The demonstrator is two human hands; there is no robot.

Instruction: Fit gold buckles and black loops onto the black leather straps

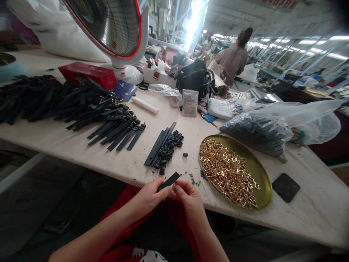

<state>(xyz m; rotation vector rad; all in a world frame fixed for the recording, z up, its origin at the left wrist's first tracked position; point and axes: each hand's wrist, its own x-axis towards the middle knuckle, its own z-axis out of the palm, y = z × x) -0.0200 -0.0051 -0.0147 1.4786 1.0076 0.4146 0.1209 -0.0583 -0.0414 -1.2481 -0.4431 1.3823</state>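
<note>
My left hand pinches a black strap just off the table's front edge, its far end pointing up and right. Close beside it, my right hand has thumb and fingers pressed together on a tiny gold-coloured piece at the strap, mostly hidden by the fingertips. Beyond my hands lie several flat black strips and a heap of small black loops. One single loop sits apart. To the right, a round gold tray holds a pile of small gold metal fittings.
A large pile of black straps with gold buckles covers the table's left. Behind stand a red box and a heater. A clear bag of dark pieces and a black square lie right. A person is farther back.
</note>
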